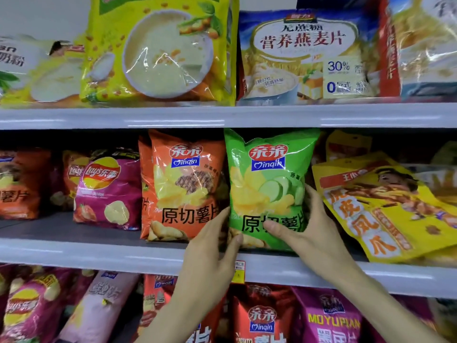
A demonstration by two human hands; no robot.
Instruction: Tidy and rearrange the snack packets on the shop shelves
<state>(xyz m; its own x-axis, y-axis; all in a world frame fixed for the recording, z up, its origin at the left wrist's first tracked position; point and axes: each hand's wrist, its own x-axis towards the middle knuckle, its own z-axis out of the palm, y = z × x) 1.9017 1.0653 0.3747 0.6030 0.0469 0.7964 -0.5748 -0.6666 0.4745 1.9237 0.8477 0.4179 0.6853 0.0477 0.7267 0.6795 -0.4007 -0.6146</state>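
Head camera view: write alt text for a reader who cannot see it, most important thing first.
A person's left hand and right hand hold a green chip packet upright on the middle shelf, gripping its lower corners. An orange chip packet stands to its left, and a tilted yellow packet lies to its right.

I am in a shop, facing a grey shelf (99,251) stocked with sealed snack packets stood face-out in rows, an orange packet (183,186) just beside a green packet (267,184) of the same brand. A small price label (238,271) sticks to that shelf's front edge. Above the shelf another board (247,116) carries big cereal bags (304,58), and below it stand more crisp packets (262,318).
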